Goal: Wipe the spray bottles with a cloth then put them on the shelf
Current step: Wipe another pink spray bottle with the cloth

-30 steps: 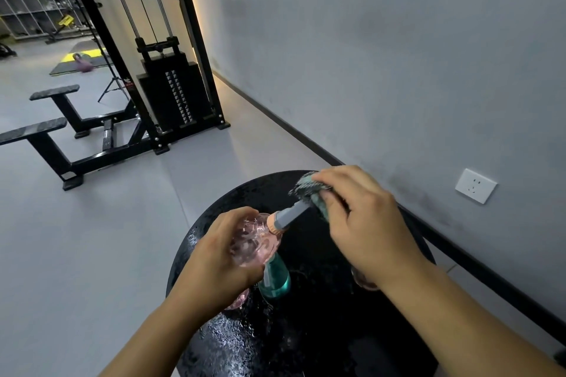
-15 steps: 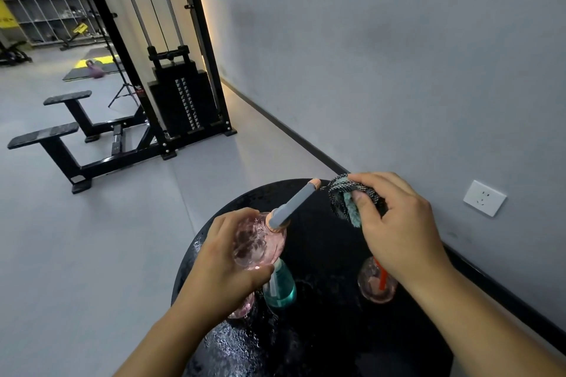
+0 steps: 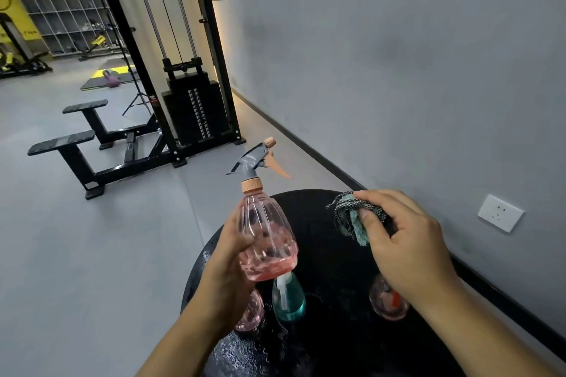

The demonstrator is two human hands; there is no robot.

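Pink spray bottle stands upright at frame centre, left hand gripping its body to expose it; right hand fingers pinch the bunched cloth beside it, above the black counter.

A round black desk stands by the wall. On it rest a teal spray bottle and two pink bottles.

A grey wall with a white socket fills three o'clock. Grey floor spreads toward nine; a black weight machine stands at twelve, shelving at eleven.
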